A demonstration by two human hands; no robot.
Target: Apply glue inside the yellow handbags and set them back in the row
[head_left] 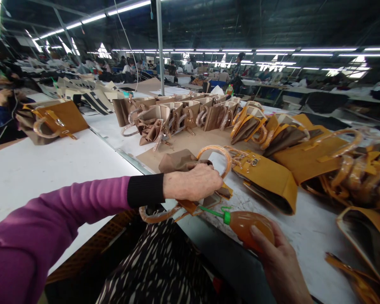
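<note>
Down at the lap lies a dark garment with pale streaks (158,266), and beside it, under the table's edge, shows a brown latticed basket (91,240). The right hand (277,253) is wrapped around a squeeze bottle (248,226) of amber liquid, tipped on its side, its green nozzle (217,213) pointing left to a tan tab (189,206) on the handbag (177,161); whether the tip touches cannot be told. The left hand (194,182), below a purple sleeve (72,207) with a black cuff, is curled over that handbag and grips it, though the fingertips are hidden. The bag sits at the near edge of the white-topped worktable (44,169), one plastic-wrapped handle standing up behind the hand, the other hanging toward the lap, brown cloth bulging out to the left.

Just beyond, to the right, a mustard handbag (266,179) lies on its side, with a crowd of similar bags (304,152) next to it. Farther back stands a row of brown bags (215,114); well to the left sits another mustard bag (65,118). Past them are black-and-cream striped pieces (98,99), a grey post (160,50), people (188,66) among other tables, and rows of tube lights (313,54).
</note>
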